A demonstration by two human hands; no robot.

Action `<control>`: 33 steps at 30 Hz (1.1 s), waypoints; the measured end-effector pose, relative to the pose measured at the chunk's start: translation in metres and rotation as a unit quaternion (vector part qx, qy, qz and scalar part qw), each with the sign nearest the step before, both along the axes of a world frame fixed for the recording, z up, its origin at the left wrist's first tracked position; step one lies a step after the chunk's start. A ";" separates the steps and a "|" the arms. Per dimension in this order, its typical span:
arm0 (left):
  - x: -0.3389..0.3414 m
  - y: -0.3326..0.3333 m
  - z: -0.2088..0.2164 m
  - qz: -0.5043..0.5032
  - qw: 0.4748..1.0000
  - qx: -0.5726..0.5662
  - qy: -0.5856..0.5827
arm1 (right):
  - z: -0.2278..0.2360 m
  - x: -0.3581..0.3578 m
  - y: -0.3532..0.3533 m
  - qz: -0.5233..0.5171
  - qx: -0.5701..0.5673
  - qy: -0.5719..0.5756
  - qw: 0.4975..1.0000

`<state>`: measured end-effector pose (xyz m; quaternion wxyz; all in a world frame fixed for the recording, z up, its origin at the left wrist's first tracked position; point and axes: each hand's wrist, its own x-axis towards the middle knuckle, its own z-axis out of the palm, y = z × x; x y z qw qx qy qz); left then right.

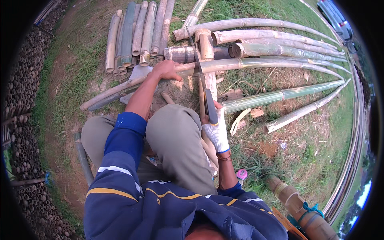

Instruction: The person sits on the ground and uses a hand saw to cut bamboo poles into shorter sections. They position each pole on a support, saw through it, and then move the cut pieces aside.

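My bare left hand (165, 71) grips a long pale bamboo pole (226, 65) from above, with the thumb stretched along its near side. The pole runs from the lower left to the far right and lies across a short upright bamboo support (206, 44). In a white knit glove, my right hand (216, 134) is closed round the dark handle of a hand saw (203, 80). Its blade points away from me and crosses the pole a little right of my left hand. How deep the teeth sit cannot be told. My bent knee is close beside the saw handle.
Several cut bamboo lengths (138, 34) lie side by side at the far left. Long poles (276, 50) fan out to the right. A pink tape measure (241, 174) is on the grass by my right forearm. A thick bamboo piece (294, 202) with teal cord lies at the lower right.
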<state>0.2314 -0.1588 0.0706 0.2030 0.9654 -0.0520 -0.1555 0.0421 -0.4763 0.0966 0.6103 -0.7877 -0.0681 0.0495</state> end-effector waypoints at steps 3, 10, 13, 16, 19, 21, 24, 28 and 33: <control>-0.007 0.001 -0.007 0.019 1.000 0.005 -0.010 | 0.028 -0.122 -0.058 0.008 -0.062 0.004 0.998; -0.008 -0.012 0.009 0.011 1.000 0.006 -0.008 | -0.012 -0.018 -0.025 0.016 -0.070 -0.017 0.997; -0.004 -0.021 0.021 0.015 1.000 0.010 0.005 | -0.015 0.084 0.025 0.005 0.043 -0.015 0.999; 0.002 -0.008 0.003 -0.031 0.999 -0.018 -0.035 | -0.011 0.064 0.024 0.005 -0.011 -0.054 0.998; 0.005 -0.003 0.006 -0.008 0.999 -0.011 -0.031 | -0.005 -0.032 -0.024 0.013 -0.073 -0.123 0.990; -0.011 -0.001 0.003 0.010 0.999 -0.004 -0.033 | 0.010 -0.126 -0.066 0.006 -0.055 0.075 0.996; 0.001 -0.029 0.001 -0.001 0.999 -0.003 -0.035 | 0.013 -0.193 -0.099 -0.036 -0.068 0.059 0.995; -0.016 -0.006 0.007 0.030 0.999 0.020 -0.011 | -0.009 -0.062 -0.042 0.031 -0.108 -0.036 0.993; -0.004 -0.021 0.004 0.006 1.000 0.017 -0.022 | -0.012 0.070 0.020 -0.009 0.016 0.059 0.998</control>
